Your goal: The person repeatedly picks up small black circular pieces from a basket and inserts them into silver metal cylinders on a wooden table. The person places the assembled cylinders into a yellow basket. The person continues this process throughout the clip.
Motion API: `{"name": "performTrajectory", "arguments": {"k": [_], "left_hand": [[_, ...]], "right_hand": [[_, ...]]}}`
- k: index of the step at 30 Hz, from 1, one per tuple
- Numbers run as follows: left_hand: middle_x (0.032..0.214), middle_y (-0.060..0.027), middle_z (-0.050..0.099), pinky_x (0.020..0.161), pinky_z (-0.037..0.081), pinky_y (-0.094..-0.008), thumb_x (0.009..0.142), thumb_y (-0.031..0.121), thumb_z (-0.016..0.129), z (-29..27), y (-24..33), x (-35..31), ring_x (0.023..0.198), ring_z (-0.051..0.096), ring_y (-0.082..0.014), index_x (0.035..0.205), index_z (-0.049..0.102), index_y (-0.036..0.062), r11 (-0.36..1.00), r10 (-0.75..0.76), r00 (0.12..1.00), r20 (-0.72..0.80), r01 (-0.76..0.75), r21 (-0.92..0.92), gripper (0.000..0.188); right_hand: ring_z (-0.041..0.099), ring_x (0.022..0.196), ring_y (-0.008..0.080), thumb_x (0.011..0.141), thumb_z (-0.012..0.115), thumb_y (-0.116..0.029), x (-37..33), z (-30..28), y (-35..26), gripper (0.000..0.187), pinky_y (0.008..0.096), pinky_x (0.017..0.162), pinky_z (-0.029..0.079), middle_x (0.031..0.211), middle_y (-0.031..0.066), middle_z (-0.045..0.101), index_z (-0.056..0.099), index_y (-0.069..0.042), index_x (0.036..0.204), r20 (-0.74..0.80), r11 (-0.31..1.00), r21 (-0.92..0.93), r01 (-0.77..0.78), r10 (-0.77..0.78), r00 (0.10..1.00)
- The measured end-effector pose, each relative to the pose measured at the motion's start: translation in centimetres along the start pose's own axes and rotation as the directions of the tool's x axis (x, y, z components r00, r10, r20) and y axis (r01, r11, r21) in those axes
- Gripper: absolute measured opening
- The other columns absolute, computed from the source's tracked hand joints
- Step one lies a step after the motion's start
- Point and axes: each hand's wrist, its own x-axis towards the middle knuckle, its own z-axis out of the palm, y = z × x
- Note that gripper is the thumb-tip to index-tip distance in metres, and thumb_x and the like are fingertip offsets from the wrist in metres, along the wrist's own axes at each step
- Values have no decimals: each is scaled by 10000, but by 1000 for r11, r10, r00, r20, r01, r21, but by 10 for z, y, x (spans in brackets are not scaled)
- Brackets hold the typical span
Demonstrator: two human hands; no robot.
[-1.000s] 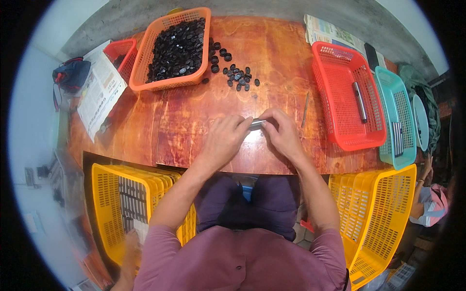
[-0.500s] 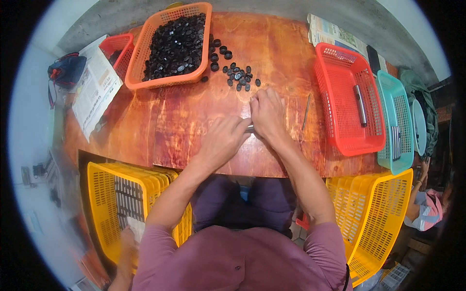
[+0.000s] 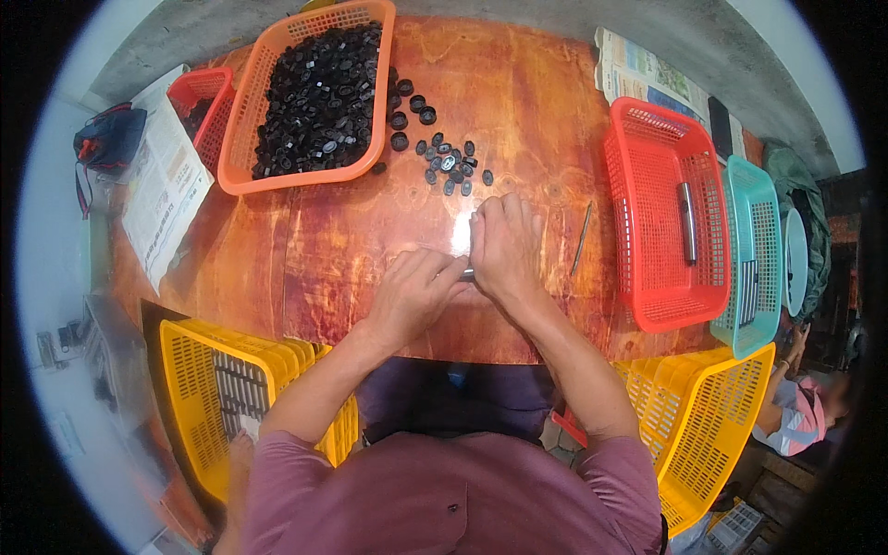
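Close together over the table point(image 3: 342, 296), both my hands are closed around a shiny metal tube point(image 3: 468, 274), of which only a short piece shows between them. My left hand point(image 3: 413, 289) grips it from the left, thumb toward the right hand. My right hand point(image 3: 506, 248) lies over its other part, so the tube's far end is hidden. Just beyond my fingers are several small black oval caps point(image 3: 449, 164). To the right of my right hand lies a thin metal rod point(image 3: 581, 239).
An orange basket point(image 3: 347, 173) full of black caps stands at the far left, with larger round caps point(image 3: 399, 120) beside it. On the right are a red basket point(image 3: 647, 314) holding a metal tube point(image 3: 688, 222) and a teal basket point(image 3: 763, 347). Yellow crates point(image 3: 176, 370) flank me.
The whole view has shifted slightly, with the table appearing lower. My hands stay together on the tube; the right hand's fingers look a little more spread.
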Motion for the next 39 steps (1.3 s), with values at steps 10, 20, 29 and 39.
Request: {"name": "performTrajectory", "arguments": {"k": [10, 20, 29, 39], "left_hand": [[933, -46, 616, 805, 489, -379, 796, 154, 739, -1, -7, 4, 897, 621, -241, 1088, 667, 77, 999, 20, 997, 75, -23, 34, 311], [990, -54, 677, 749, 500, -382, 779, 154, 817, -3, -5, 4, 857, 632, -266, 1065, 687, 84, 999, 28, 999, 18, -28, 35, 322], [988, -67, 656, 772, 483, -374, 803, 174, 802, -1, 0, 5, 860, 628, -263, 1088, 669, 66, 997, 29, 998, 63, -33, 74, 332], [1006, -145, 689, 772, 544, -412, 937, 151, 685, -15, 13, 24, 842, 670, -286, 1169, 649, 40, 959, -276, 960, -47, 272, -83, 260]], "right_hand": [[509, 902, 335, 893, 596, -109, 5, 3, 1, 74, 445, 773, 350, 931, 144, 519, 566, -48, 920, -51, 1000, 23, 6, -5, 999], [503, 905, 336, 931, 567, -119, 2, 3, 1, 77, 452, 786, 344, 942, 148, 519, 568, -47, 958, -25, 999, 46, -11, 12, 1000], [511, 912, 334, 905, 564, -104, 0, 7, 3, 67, 459, 792, 363, 941, 149, 522, 561, -44, 934, -51, 998, 45, -47, 49, 998], [564, 835, 238, 1005, 570, -164, -6, -1, 17, 227, 368, 781, 449, 883, 118, 553, 589, 25, 880, -207, 725, 666, -177, 407, 890]]}}
